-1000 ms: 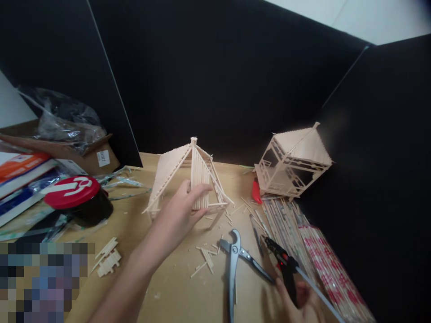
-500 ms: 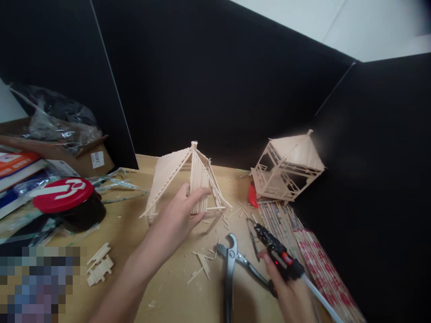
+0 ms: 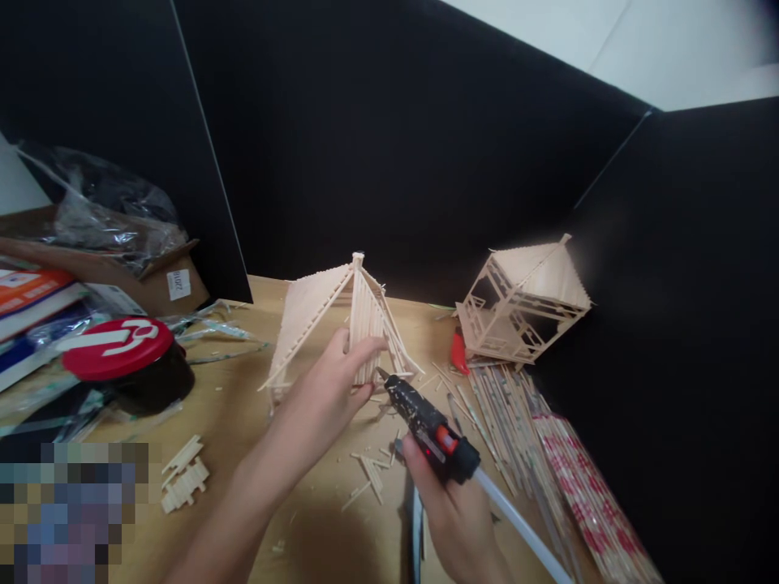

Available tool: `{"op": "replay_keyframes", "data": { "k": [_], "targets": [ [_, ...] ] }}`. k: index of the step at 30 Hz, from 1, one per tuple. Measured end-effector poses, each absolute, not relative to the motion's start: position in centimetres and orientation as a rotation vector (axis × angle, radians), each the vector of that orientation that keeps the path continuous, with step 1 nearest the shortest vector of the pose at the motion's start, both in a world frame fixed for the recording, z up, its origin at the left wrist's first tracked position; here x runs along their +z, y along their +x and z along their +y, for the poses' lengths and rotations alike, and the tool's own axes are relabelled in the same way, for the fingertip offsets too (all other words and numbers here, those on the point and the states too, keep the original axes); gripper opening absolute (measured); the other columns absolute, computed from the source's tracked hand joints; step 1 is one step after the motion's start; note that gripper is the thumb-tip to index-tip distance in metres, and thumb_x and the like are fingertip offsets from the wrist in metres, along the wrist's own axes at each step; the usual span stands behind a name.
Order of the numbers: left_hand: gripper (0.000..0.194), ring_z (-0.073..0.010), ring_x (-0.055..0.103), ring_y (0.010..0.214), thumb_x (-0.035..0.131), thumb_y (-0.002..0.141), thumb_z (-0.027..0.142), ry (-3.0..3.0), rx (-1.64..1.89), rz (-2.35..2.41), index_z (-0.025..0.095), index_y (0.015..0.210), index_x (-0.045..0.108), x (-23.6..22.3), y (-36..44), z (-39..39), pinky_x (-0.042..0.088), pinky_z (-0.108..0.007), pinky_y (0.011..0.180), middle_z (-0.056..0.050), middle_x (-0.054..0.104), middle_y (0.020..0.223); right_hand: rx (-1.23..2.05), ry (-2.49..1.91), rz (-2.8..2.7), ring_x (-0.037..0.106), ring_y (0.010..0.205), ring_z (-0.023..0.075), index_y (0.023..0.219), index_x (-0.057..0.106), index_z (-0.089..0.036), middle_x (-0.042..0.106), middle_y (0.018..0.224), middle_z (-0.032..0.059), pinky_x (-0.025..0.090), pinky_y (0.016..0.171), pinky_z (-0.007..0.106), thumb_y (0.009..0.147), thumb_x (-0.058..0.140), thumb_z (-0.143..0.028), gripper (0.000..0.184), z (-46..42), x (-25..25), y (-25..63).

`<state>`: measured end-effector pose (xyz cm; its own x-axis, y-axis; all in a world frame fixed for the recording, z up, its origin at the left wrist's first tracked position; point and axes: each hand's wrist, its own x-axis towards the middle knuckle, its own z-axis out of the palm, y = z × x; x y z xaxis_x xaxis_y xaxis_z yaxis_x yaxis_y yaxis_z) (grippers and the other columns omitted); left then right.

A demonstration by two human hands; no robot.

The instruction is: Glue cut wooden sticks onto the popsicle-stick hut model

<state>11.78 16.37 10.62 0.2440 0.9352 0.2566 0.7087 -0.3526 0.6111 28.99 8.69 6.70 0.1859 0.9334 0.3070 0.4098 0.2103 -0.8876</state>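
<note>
A small wooden stick house (image 3: 313, 312) with a pointed roof stands in the middle of the table. My left hand (image 3: 341, 369) is closed on a tapering panel of sticks (image 3: 365, 324), thumb across its front, and keeps it against the open roof side. In my right hand (image 3: 454, 507) is a black hot glue gun (image 3: 426, 422) with a white glue stick (image 3: 517, 523) out of its back. The gun's nozzle is close to the panel's lower right edge; I cannot tell whether they touch. Pliers-like cutters (image 3: 416, 527) lie partly hidden under my right hand.
Another finished-looking stick house (image 3: 523, 300) stands at the back right beside a red object (image 3: 459, 350). Bundled sticks (image 3: 593, 495) lie at the right. Stick offcuts (image 3: 371, 474) are scattered centrally, stick pieces (image 3: 186, 483) at left. A red-lidded black tub (image 3: 152, 381) and cardboard box (image 3: 164, 280) stand left.
My right hand has brought the glue gun up and left, from above the loose sticks to the panel's lower edge, now covering much of the cutters. My left hand keeps its hold.
</note>
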Motion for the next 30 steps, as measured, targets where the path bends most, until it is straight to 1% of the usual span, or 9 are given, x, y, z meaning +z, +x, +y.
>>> {"op": "replay_keyframes", "data": {
  "k": [3,8,12,15,19,22,26,28,30],
  "targets": [
    [0.040,-0.0144,0.056,0.073,0.055,0.087,0.018,2.155,0.835,1.516,0.037,0.123,0.054,10.6,11.8,16.3,0.051,-0.034,0.074,-0.001,0.044,0.103,0.590,-1.383,-1.428,0.067,0.077,0.0202,0.088,0.070,-0.021,0.069,0.077,0.0029,0.050,0.064,0.026,0.091,0.059,-0.048,0.030,8.9,6.7,28.9],
    [0.042,-0.0147,0.056,0.072,0.055,0.087,0.017,2.128,0.828,1.525,0.038,0.124,0.054,10.8,11.8,16.2,0.049,-0.034,0.072,-0.001,0.043,0.102,0.498,-1.396,-1.469,0.066,0.074,0.0195,0.085,0.070,-0.021,0.070,0.079,0.0033,0.048,0.064,0.026,0.092,0.059,-0.046,0.028,8.9,6.7,28.7],
    [0.042,-0.0159,0.057,0.076,0.055,0.087,0.017,2.120,0.825,1.503,0.037,0.123,0.054,10.7,11.8,16.3,0.050,-0.036,0.076,-0.001,0.043,0.104,0.480,-1.412,-1.500,0.064,0.066,0.0191,0.082,0.069,-0.023,0.065,0.069,0.0008,0.047,0.063,0.027,0.092,0.058,-0.045,0.026,8.7,6.9,28.8],
    [0.041,-0.0158,0.056,0.076,0.053,0.088,0.017,2.114,0.824,1.490,0.037,0.124,0.053,10.6,11.8,16.5,0.050,-0.037,0.077,-0.001,0.042,0.104,0.499,-1.431,-1.525,0.062,0.063,0.0188,0.083,0.069,-0.022,0.063,0.065,0.0002,0.046,0.060,0.027,0.092,0.058,-0.045,0.027,8.4,6.8,28.9],
    [0.041,-0.0154,0.055,0.073,0.054,0.088,0.018,2.114,0.828,1.509,0.038,0.123,0.053,10.6,11.8,16.5,0.049,-0.037,0.075,0.000,0.041,0.103,0.506,-1.479,-1.529,0.063,0.062,0.0187,0.085,0.069,-0.021,0.064,0.065,0.0013,0.046,0.059,0.027,0.093,0.057,-0.046,0.029,8.1,6.7,28.9],
    [0.041,-0.0149,0.055,0.072,0.054,0.088,0.018,2.113,0.824,1.507,0.038,0.124,0.053,10.6,11.7,16.4,0.049,-0.037,0.075,0.000,0.041,0.102,0.491,-1.494,-1.493,0.065,0.066,0.0199,0.089,0.070,-0.021,0.068,0.070,0.0033,0.048,0.061,0.027,0.093,0.056,-0.049,0.032,7.8,6.7,28.7],
    [0.042,-0.0156,0.057,0.078,0.054,0.087,0.016,2.104,0.825,1.476,0.038,0.123,0.053,10.5,11.6,16.4,0.048,-0.037,0.079,0.000,0.042,0.104,0.522,-1.538,-1.499,0.067,0.071,0.0206,0.084,0.070,-0.021,0.070,0.074,0.0044,0.051,0.066,0.027,0.092,0.056,-0.050,0.033,7.6,6.7,28.8],
    [0.043,-0.0156,0.057,0.079,0.055,0.087,0.014,2.102,0.820,1.471,0.038,0.123,0.053,10.5,11.5,16.5,0.048,-0.036,0.079,0.000,0.042,0.105,0.540,-1.545,-1.499,0.069,0.079,0.0224,0.086,0.072,-0.021,0.072,0.080,0.0062,0.053,0.074,0.028,0.092,0.056,-0.050,0.033,7.5,6.6,28.9],
    [0.044,-0.0158,0.057,0.079,0.055,0.087,0.014,2.104,0.813,1.473,0.038,0.123,0.053,10.4,11.5,16.6,0.048,-0.037,0.079,0.000,0.041,0.105,0.542,-1.551,-1.479,0.070,0.090,0.0253,0.093,0.074,-0.021,0.074,0.090,0.0085,0.053,0.082,0.031,0.091,0.057,-0.052,0.035,7.4,6.4,28.9]
  ]
}}
